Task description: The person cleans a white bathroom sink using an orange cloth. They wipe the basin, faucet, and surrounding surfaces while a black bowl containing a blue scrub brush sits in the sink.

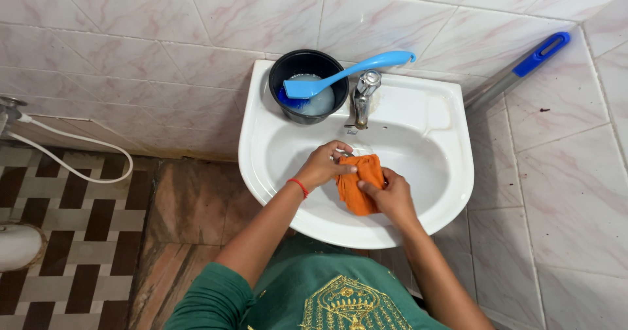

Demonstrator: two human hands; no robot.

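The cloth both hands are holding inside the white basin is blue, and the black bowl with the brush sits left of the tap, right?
Not quite: the cloth is orange, as the head view shows. Both the left hand and right hand hold it inside the white basin, and the black bowl with the blue brush sits left of the tap.

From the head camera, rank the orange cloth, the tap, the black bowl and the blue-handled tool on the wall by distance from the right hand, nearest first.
1. Orange cloth: in the right hand, over the basin.
2. Tap: straight behind, on the sink's back rim.
3. Black bowl: back-left corner.
4. Blue-handled tool: far right, leaning on the tiled wall.
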